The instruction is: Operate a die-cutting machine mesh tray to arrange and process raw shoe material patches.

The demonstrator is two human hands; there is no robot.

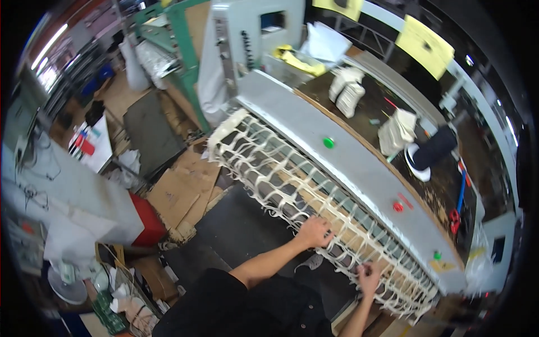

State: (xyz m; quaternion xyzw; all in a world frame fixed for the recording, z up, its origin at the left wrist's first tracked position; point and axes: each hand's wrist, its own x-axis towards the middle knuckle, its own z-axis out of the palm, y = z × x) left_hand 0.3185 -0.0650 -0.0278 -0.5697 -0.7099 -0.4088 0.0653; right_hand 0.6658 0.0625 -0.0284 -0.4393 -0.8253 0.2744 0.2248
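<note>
A long sheet of cream die-cut waste, a lattice of thin strips (pixel 264 163), hangs down the front of a grey machine bed (pixel 314 126). My left hand (pixel 315 231) is closed on strips in the lower middle of the lattice. Further right, my right hand (pixel 368 276) grips strips near the lattice's lower end. Both forearms reach up from the bottom edge, past my dark clothing.
The grey bed carries green (pixel 328 142) and red (pixel 398 206) buttons. Behind it, a brown table (pixel 370 106) holds stacks of white flat blanks (pixel 348 90) and a dark cylinder (pixel 435 149). Cardboard scraps (pixel 179 194) and a red box (pixel 147 219) lie on the floor at left.
</note>
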